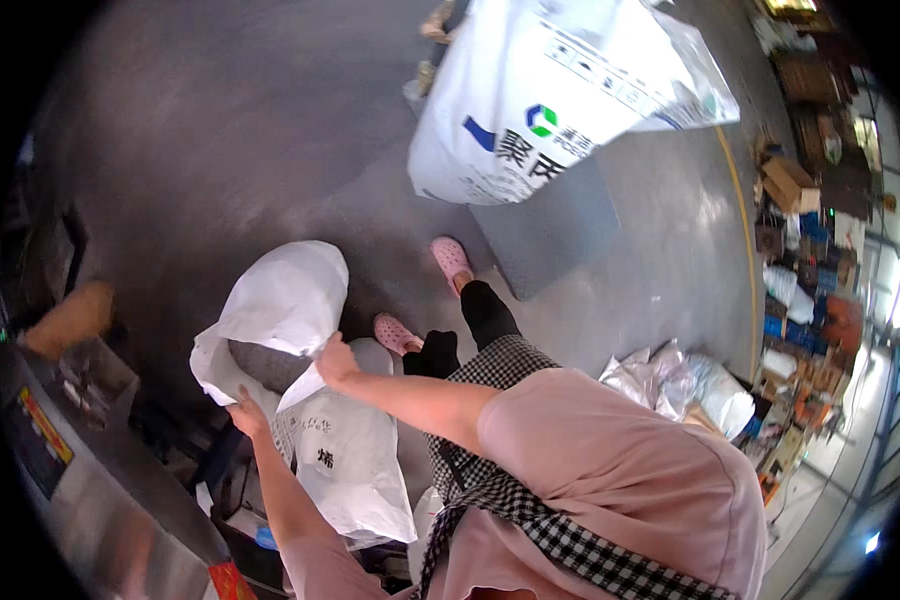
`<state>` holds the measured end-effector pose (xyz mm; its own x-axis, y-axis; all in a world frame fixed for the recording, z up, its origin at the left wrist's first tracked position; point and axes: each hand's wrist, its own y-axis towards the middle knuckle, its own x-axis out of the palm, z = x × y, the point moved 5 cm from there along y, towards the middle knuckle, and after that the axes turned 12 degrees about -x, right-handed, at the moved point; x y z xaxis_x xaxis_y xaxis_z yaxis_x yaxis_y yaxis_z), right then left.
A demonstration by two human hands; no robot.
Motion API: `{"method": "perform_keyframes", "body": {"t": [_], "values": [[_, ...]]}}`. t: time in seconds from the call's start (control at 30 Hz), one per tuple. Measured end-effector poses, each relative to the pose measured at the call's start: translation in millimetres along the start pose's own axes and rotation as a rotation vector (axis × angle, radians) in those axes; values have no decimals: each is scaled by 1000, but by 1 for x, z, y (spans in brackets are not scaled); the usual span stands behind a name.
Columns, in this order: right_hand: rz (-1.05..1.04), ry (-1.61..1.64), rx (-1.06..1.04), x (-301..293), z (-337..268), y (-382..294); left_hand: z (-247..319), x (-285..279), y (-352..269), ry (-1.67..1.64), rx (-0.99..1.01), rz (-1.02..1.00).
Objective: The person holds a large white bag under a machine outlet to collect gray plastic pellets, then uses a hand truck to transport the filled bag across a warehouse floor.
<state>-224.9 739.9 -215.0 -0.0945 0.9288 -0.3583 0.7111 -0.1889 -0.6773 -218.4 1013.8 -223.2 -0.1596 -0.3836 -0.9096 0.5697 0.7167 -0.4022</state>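
Observation:
A white woven sack [285, 292] with an open mouth hangs between my two hands over the floor at the left of the head view. My left hand [249, 412] grips its rim on the near side. My right hand [336, 361] holds the rim on the side towards my body. Through the mouth a grey inside [266, 366] shows; whether it holds anything I cannot tell. Just below my right forearm another white printed sack [352, 465] lies, partly hidden by the held one and my arm.
A large printed white sack [510, 112] stands at the top by a grey floor plate [562, 225]. Shiny plastic bags [667, 382] lie right of me. A metal machine [120, 510] borders the lower left. Cartons [791, 184] and crates line the right wall beyond a yellow floor line [746, 247].

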Motion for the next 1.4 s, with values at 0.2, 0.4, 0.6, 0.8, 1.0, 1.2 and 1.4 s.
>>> {"method": "perform_keyframes", "body": {"t": [0.2, 0.4, 0.6, 0.8, 1.0, 1.2, 1.4], "values": [[-261, -162, -25, -31, 30, 5, -20, -24, 8, 173, 48, 15], [-196, -180, -205, -124, 42, 30, 31, -51, -80, 30, 379, -239], [-164, -204, -470, -280, 64, -11, 143, -100, -233, -68, 273, -609], [12, -711, -995, -456, 71, -137, 251, -133, -367, 134, 563, -792], [166, -28, -310, -626, 41, -204, 330, -111, -490, 210, 631, -1052], [629, 287, -183, -744, 49, -200, 388, -56, -604, 8, 655, -1292], [868, -160, -715, -856, 6, -128, 476, 55, -624, -203, 494, -1440]]}}
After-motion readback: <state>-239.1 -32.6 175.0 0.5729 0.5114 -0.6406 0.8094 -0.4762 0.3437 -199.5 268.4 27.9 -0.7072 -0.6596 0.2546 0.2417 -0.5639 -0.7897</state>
